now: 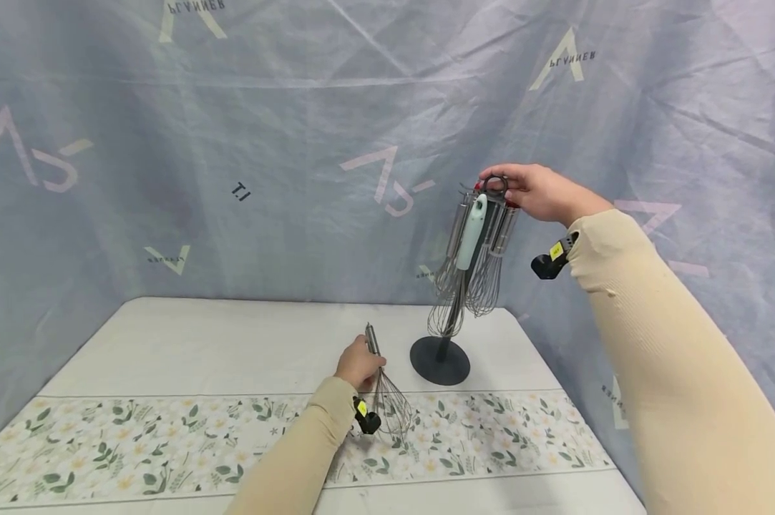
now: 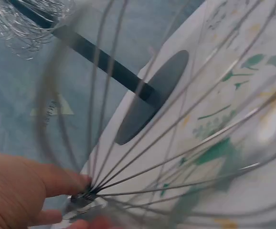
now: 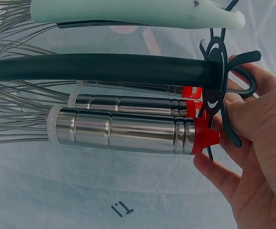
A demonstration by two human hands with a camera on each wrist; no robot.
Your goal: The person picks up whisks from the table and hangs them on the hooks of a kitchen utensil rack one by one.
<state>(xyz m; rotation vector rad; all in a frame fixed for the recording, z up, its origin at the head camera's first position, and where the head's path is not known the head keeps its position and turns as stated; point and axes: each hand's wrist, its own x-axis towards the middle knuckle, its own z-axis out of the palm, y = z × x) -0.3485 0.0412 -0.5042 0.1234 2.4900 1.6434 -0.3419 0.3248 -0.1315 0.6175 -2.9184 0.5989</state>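
My left hand (image 1: pixel 359 363) grips a metal whisk (image 1: pixel 392 406) low over the table, around the handle where the wires begin. The wire loops fan across the left wrist view, close to the camera. My right hand (image 1: pixel 542 192) holds the top of a dark whisk stand (image 1: pixel 440 363), with thumb and fingers around its ring and hooks (image 3: pixel 216 78). From the hooks hang a whisk with a pale mint handle (image 1: pixel 472 232) and several whisks with steel handles (image 3: pixel 143 133) and red ends. The stand's post leans, and its round base (image 2: pixel 162 95) is near the table's back right.
The table (image 1: pixel 232 343) has a white cover with a flowered band (image 1: pixel 168 447) across it. Behind it and to the right hangs a grey-blue cloth (image 1: pixel 284 129) with printed letters. The stand's base lies to the right of the left hand's whisk.
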